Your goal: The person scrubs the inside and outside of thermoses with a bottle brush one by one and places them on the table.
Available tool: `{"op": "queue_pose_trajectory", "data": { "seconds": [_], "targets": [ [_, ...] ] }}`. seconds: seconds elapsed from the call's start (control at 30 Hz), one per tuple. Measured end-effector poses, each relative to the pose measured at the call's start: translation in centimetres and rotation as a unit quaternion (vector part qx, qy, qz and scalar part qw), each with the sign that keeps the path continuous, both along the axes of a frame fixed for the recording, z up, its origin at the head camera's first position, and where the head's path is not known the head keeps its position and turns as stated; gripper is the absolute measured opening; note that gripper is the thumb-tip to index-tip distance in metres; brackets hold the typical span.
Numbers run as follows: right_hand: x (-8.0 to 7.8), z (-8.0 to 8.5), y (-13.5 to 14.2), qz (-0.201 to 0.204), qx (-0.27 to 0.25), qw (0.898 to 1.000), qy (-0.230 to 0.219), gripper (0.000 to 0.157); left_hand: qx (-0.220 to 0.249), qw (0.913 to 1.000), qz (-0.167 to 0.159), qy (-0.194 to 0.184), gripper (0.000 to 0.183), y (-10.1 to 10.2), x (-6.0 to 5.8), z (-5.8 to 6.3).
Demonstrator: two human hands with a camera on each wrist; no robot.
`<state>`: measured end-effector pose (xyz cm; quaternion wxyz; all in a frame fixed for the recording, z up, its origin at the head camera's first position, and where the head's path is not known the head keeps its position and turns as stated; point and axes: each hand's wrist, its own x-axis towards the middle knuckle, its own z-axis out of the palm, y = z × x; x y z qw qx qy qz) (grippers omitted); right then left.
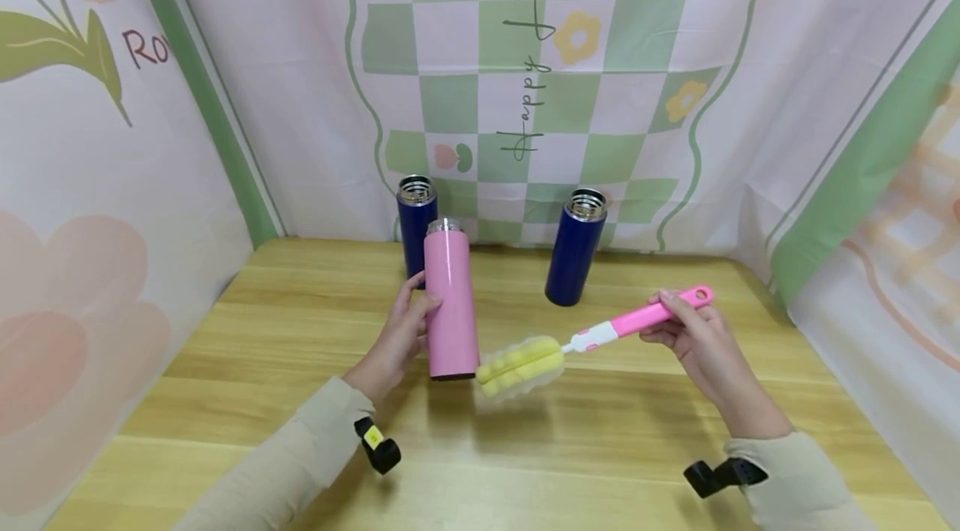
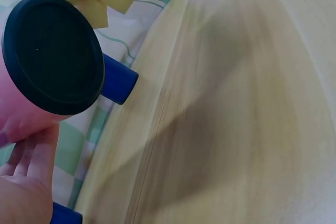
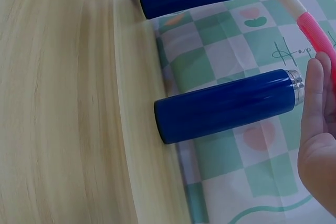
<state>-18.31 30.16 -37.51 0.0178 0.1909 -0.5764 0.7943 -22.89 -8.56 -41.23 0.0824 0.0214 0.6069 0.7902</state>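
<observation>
My left hand (image 1: 399, 333) grips a pink thermos bottle (image 1: 452, 306) around its side, holding it raised with its lidless metal mouth up. In the left wrist view the bottle's dark round base (image 2: 52, 53) faces the camera. My right hand (image 1: 701, 348) holds a bottle brush by its pink handle (image 1: 637, 319), near the end with the hanging hole. The brush's yellow sponge head (image 1: 521, 368) points left, its tip close beside the pink bottle's lower end. From the right wrist, the handle (image 3: 316, 32) runs up from the fingers.
Two dark blue thermos bottles stand lidless at the back of the wooden table (image 1: 300, 323). One blue bottle (image 1: 415, 235) is partly hidden behind the pink one; the other blue bottle (image 1: 576, 252) is farther right. A patterned cloth (image 1: 510, 97) hangs behind them.
</observation>
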Motion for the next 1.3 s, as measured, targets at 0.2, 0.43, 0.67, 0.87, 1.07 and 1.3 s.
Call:
{"op": "queue_pose_trajectory", "data": {
  "seconds": [0.2, 0.43, 0.67, 0.87, 1.07, 1.3],
  "targets": [
    [-0.1, -0.1, -0.2, -0.001, -0.003, 1.0, -0.001, 0.032, -0.007, 0.9996, -0.028, 0.0, 0.074, 0.1, 0.1, -0.2],
    [-0.3, -0.1, -0.5, -0.018, -0.006, 1.0, 0.0, 0.03, -0.008, 0.9994, -0.033, -0.004, 0.08, 0.0, 0.2, -0.6],
    [-0.5, 0.0, -0.6, -0.027, -0.019, 0.999, 0.007, 0.03, -0.012, 0.9985, -0.052, -0.008, 0.083, -0.1, 0.2, -1.0],
    [-0.5, 0.3, -0.8, -0.047, -0.042, 0.998, 0.019, 0.028, -0.02, 0.9973, -0.07, 0.003, 0.078, -0.1, 0.2, -1.0],
    [-0.7, 0.5, -0.6, -0.091, -0.062, 0.994, 0.02, 0.026, -0.032, 0.9954, -0.088, 0.017, 0.079, 0.0, 0.4, -1.0],
    [-0.8, 0.7, -0.6, -0.122, -0.104, 0.986, 0.033, 0.025, -0.065, 0.9932, -0.085, 0.046, 0.088, 0.3, 0.7, -0.7]
  ]
}}
